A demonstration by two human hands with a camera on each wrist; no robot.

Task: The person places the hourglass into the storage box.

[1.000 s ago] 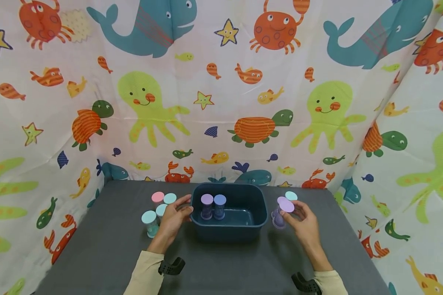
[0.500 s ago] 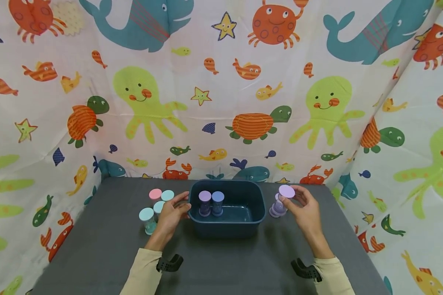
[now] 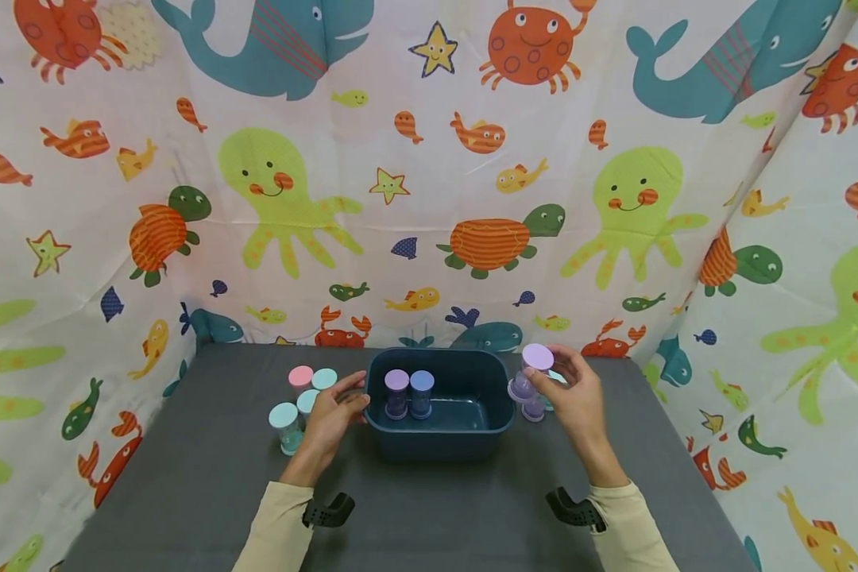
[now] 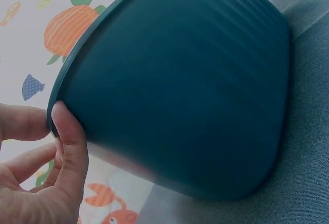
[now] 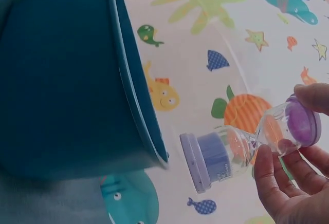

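The right hand pinches a purple sand timer and has carried it up off the worktop toward the tub, now just beside its right rim. The left hand grips the tub's left rim.

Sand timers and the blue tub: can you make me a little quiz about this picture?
1. True or false: the right hand holds a purple sand timer in the air.
2. How many sand timers stand inside the blue tub?
3. What does the left hand touch: A) the pink-topped timer, B) the tub's rim, C) the curtain?

Key: 1. True; it is beside the tub, not in it. 2. Two, one lilac-topped and one blue-topped. 3. B.
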